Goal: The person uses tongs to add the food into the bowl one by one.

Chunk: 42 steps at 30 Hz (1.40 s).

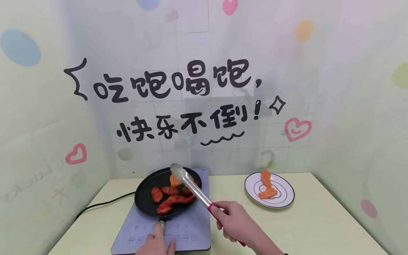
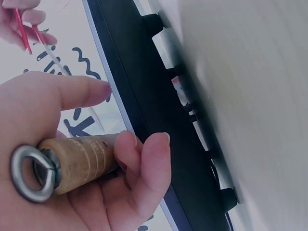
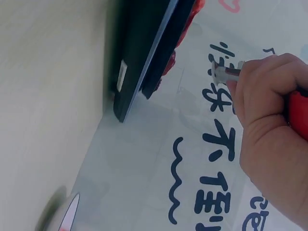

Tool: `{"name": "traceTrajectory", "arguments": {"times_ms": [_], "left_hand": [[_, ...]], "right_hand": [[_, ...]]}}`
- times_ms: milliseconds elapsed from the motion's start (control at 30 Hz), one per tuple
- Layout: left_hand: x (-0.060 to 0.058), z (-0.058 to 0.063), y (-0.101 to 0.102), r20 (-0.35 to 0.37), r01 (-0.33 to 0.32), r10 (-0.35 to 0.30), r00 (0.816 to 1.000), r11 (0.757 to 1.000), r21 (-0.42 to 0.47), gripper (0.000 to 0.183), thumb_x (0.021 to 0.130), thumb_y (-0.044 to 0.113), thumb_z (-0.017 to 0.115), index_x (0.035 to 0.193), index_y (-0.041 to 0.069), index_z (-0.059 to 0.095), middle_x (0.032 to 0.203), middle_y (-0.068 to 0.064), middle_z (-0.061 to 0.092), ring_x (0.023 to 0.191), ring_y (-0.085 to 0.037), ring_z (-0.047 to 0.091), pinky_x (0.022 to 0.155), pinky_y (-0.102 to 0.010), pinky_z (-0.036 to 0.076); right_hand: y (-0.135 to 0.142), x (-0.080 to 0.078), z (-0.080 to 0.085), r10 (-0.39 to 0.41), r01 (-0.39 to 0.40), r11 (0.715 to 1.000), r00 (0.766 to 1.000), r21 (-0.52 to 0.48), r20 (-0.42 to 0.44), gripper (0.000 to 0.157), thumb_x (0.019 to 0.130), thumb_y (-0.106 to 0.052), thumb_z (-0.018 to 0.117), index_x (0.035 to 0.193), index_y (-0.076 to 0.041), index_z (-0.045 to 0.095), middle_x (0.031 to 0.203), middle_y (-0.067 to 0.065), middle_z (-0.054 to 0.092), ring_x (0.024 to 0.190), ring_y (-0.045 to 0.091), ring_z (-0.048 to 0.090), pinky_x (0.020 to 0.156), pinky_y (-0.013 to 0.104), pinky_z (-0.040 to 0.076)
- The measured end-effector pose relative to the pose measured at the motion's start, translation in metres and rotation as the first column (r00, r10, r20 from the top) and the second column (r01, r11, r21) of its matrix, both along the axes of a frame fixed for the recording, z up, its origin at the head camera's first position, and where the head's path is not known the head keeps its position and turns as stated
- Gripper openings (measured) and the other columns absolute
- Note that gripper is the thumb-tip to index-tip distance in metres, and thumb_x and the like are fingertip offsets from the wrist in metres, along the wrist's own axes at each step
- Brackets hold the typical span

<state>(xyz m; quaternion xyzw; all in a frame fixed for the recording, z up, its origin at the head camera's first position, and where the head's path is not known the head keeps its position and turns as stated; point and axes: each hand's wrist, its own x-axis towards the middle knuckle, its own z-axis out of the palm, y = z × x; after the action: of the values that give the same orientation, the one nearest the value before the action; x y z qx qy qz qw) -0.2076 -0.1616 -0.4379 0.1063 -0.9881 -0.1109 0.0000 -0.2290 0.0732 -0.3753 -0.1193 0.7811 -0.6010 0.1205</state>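
My left hand grips the frying pan's handle; in the left wrist view the wooden handle lies across the palm under curled fingers, a metal ring at its end. The black pan sits on the induction cooker. Inside it lie several red meat pieces and an orange slice. My right hand holds metal tongs by their red handles, the tips in line with the pan's far side. Whether the tongs pinch any food cannot be made out.
To the right, a white plate with a dark rim carries several orange slices. A black cord runs left from behind the pan. The pale table meets a printed wall covering at the back.
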Motion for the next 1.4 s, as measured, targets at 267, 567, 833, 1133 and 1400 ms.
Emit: {"name": "traceTrajectory", "arguments": {"times_ms": [267, 567, 833, 1133, 1400], "left_hand": [[0.001, 0.000, 0.001, 0.003, -0.024, 0.024, 1.000, 1.000, -0.002, 0.064, 0.083, 0.044, 0.068, 0.115, -0.003, 0.040, 0.066, -0.013, 0.044, 0.048, -0.025, 0.048, 0.050, -0.040, 0.044], [0.001, -0.001, 0.003, -0.001, -0.015, 0.015, 1.000, 1.000, -0.012, 0.061, 0.083, 0.044, 0.068, 0.111, -0.002, 0.040, 0.066, -0.013, 0.044, 0.048, -0.025, 0.047, 0.050, -0.040, 0.044], [0.001, 0.005, 0.004, 0.013, -0.012, 0.012, 1.000, 1.000, -0.010, 0.059, 0.084, 0.044, 0.067, 0.108, -0.002, 0.039, 0.068, -0.014, 0.045, 0.050, -0.025, 0.049, 0.051, -0.041, 0.044], [-0.001, 0.006, 0.003, 0.056, -0.018, 0.019, 0.998, 1.000, -0.020, 0.062, 0.084, 0.045, 0.066, 0.112, -0.003, 0.039, 0.071, -0.015, 0.047, 0.052, -0.026, 0.049, 0.054, -0.043, 0.046], [0.001, 0.005, 0.003, 0.040, -0.028, 0.028, 0.999, 1.000, -0.015, 0.060, 0.084, 0.045, 0.067, 0.110, -0.002, 0.039, 0.070, -0.015, 0.046, 0.051, -0.026, 0.049, 0.053, -0.043, 0.046]], "right_hand": [[0.037, 0.015, -0.006, -0.028, 0.053, 0.985, 0.989, 0.166, -0.147, 0.022, 0.096, -0.042, 0.056, 0.104, -0.024, 0.064, 0.065, 0.001, 0.057, 0.039, 0.008, 0.037, 0.035, 0.021, 0.029], [0.096, 0.026, -0.018, -0.109, 0.216, 0.885, 0.958, 0.414, -0.265, 0.025, 0.093, -0.045, 0.059, 0.103, -0.023, 0.064, 0.069, -0.005, 0.056, 0.059, 0.010, 0.050, 0.052, 0.026, 0.041], [0.144, 0.028, -0.036, -0.294, 0.456, 0.632, 0.889, 0.627, -0.351, 0.047, 0.087, -0.040, 0.067, 0.115, -0.003, 0.062, 0.059, -0.001, 0.047, 0.055, 0.014, 0.042, 0.053, 0.031, 0.035], [0.187, 0.034, -0.041, -0.275, 0.502, 0.522, 0.865, 0.690, -0.420, 0.050, 0.085, -0.046, 0.067, 0.115, -0.006, 0.064, 0.065, -0.004, 0.049, 0.058, 0.014, 0.046, 0.053, 0.033, 0.037], [0.228, 0.048, -0.027, -0.284, 0.470, 0.468, 0.882, 0.749, -0.376, 0.073, 0.079, -0.064, 0.063, 0.131, -0.013, 0.060, 0.081, -0.005, 0.064, 0.070, 0.017, 0.058, 0.055, 0.033, 0.037]]}}
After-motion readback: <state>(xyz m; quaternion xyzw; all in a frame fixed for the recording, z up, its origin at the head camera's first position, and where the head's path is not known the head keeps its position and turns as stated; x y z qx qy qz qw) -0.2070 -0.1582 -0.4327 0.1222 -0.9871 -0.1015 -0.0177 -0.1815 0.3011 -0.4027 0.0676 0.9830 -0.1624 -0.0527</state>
